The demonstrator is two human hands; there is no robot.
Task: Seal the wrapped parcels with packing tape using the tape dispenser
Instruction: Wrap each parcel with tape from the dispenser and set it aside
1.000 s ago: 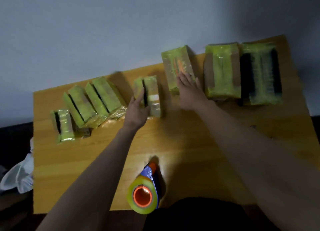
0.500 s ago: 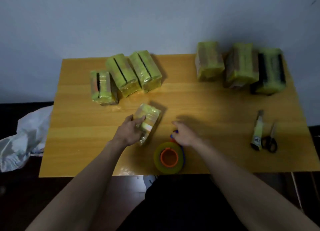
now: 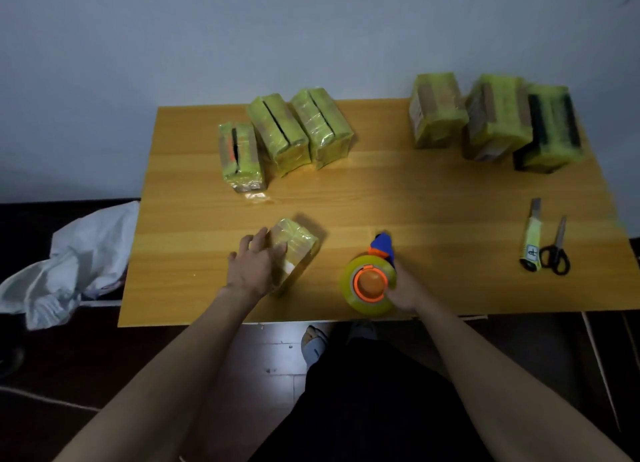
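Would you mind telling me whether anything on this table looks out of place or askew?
A loose scrap of clear wrap lies on the table just in front of the leftmost parcel. The parcel under the left hand sits at an angle to the table edge. Otherwise nothing stands out.

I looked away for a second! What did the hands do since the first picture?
The left hand pulled one small parcel from the back row to the near edge and rests on it. The right hand left the back parcels, came back and took hold of the tape dispenser. The other six parcels stayed at the back of the table.
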